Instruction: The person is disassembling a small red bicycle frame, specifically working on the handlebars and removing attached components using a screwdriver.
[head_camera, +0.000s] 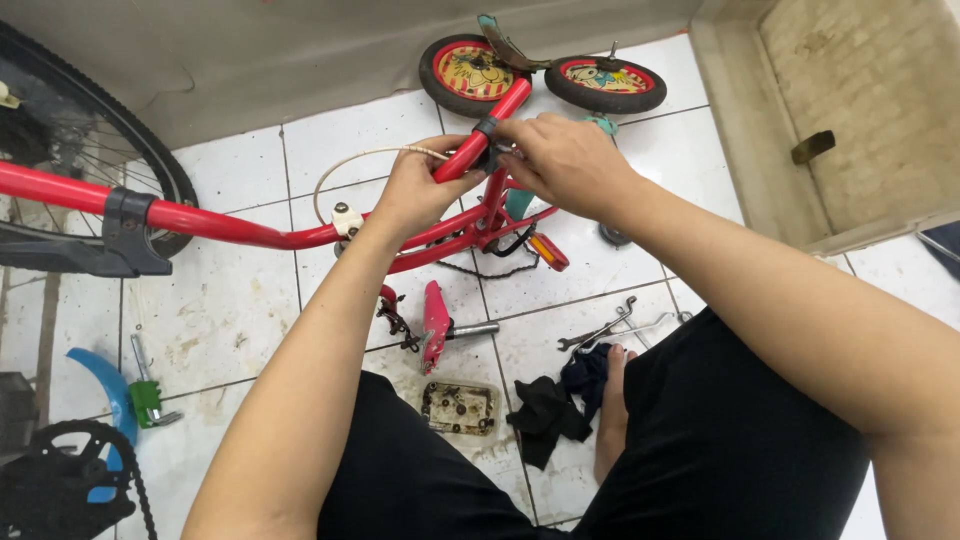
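Two hands grip the red frame (440, 225) lying on the tiled floor (240, 310): left hand (420, 190) and right hand (565, 160) both closed round its stay. Stiff, probably light metal; hold tubes.

A white tiled floor (230, 320), stained and gritty, carries everything. A small tin of bolts and nuts (459, 407) sits on it. Just above the tin lies a red pedal crank (437, 325); to its right a dark rag (556, 405), beyond that wrenches (610, 328). Far left of the tin lie a green tool (147, 396) and blue fender (105, 385).
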